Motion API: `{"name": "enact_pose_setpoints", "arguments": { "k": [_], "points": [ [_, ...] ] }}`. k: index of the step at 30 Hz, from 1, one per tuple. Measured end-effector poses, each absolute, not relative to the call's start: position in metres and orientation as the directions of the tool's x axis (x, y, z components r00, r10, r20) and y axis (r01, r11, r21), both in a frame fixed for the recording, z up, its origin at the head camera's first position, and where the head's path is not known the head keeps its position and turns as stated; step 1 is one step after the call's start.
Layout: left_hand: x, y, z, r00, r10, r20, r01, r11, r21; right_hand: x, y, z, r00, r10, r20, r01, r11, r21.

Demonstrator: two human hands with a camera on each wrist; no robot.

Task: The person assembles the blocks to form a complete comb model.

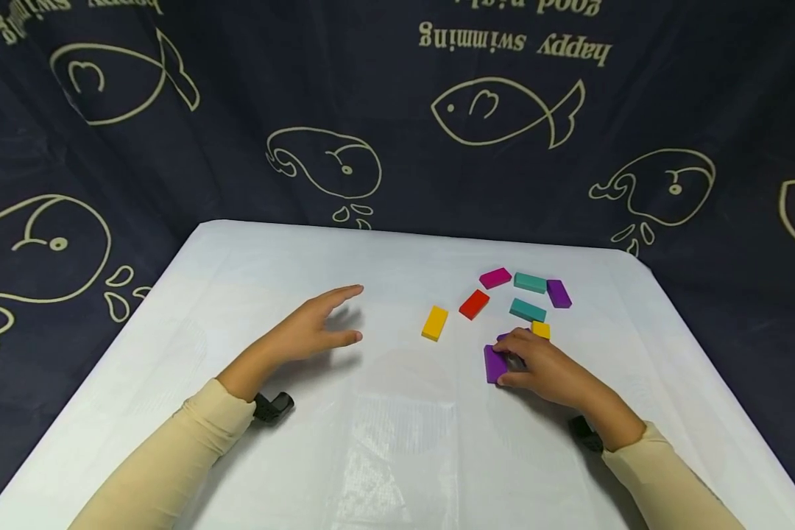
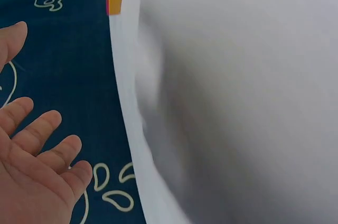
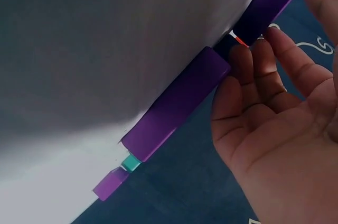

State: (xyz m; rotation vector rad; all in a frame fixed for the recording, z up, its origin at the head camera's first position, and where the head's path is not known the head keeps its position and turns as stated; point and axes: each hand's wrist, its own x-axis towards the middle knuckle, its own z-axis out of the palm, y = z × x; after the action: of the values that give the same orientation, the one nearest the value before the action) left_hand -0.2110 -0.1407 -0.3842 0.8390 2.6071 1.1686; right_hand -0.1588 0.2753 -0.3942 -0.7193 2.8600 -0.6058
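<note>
My right hand (image 1: 546, 368) pinches a purple block (image 1: 495, 364) by its ends, thumb at the near end and index finger at the far end. The right wrist view shows this block (image 3: 269, 7) at the upper right, between fingertips and thumb. Another purple block (image 3: 177, 105) lies close by the curled other fingers; the head view mostly hides it behind the hand. A yellow block (image 1: 540, 330) sits just beyond the knuckles. On the left, my left hand (image 1: 308, 327) hovers over the white table with its fingers spread and nothing in them.
Farther back on the table (image 1: 271, 258) lie teal blocks (image 1: 530, 283), a magenta block (image 1: 495, 278), a red block (image 1: 474, 304) and a purple block at the far right (image 1: 559, 294). Another yellow block (image 1: 435, 323) lies between the hands. A dark fish-patterned cloth (image 1: 397, 96) hangs behind.
</note>
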Motion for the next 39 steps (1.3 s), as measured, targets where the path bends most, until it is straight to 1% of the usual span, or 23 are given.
{"name": "enact_pose_setpoints", "arguments": {
  "k": [3,11,17,23,28,34,39],
  "points": [
    [-0.213,-0.131,-0.385,-0.825,0.56,0.075,0.429,0.534,0.729,-0.16,0.275,-0.395,-0.881,-0.472,-0.04,-0.415,0.81,-0.413],
    [-0.224,-0.101,-0.387,-0.79,0.606,0.09,0.476,0.515,0.713,-0.161,0.275,-0.396,-0.88,-0.472,-0.051,-0.404,0.803,-0.439],
    [-0.233,-0.083,-0.389,-0.775,0.628,0.075,0.481,0.509,0.714,-0.162,0.275,-0.397,-0.878,-0.477,-0.053,-0.413,0.808,-0.421],
    [-0.244,-0.063,-0.393,-0.755,0.656,0.019,0.471,0.522,0.711,-0.164,0.276,-0.396,-0.886,-0.456,-0.078,-0.383,0.818,-0.429],
    [-0.251,-0.046,-0.396,-0.737,0.676,-0.014,0.485,0.543,0.685,-0.165,0.277,-0.395,-0.893,-0.439,-0.105,-0.351,0.822,-0.449],
    [-0.257,-0.029,-0.398,-0.717,0.695,-0.058,0.495,0.566,0.659,-0.166,0.276,-0.394,-0.892,-0.438,-0.116,-0.344,0.82,-0.457],
    [-0.262,-0.021,-0.4,-0.716,0.692,-0.095,0.498,0.601,0.625,-0.166,0.276,-0.394,-0.89,-0.439,-0.123,-0.345,0.824,-0.449]
  ]
}}
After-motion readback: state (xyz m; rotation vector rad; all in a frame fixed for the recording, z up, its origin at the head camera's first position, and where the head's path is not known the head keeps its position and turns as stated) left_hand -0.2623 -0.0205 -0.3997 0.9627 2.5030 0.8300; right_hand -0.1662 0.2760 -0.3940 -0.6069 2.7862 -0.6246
